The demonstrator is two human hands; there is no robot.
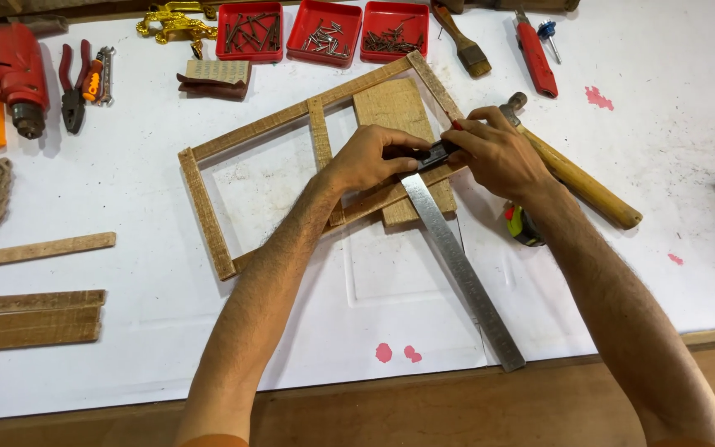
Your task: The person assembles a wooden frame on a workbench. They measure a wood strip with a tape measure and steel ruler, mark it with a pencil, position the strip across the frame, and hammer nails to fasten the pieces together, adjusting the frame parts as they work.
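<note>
A rectangular wooden frame (205, 207) with one cross slat lies tilted on the white table cover. A flat wooden board (391, 108) sits under its right end. My left hand (366, 157) presses the dark stock of a steel try square (461, 273) against the frame's near rail; the blade runs toward the table's front edge. My right hand (494, 153) holds a thin red pencil (455, 126) by the square's stock, with its tip on the wood.
A wooden-handled hammer (581, 182) lies right of my right hand, a tape measure (523, 225) beneath my wrist. Three red trays of nails (324, 31) stand at the back, with a brush (465, 45) and red knife (537, 62). Red drill (10, 70), pliers (72, 87), wood strips (35, 319) at left.
</note>
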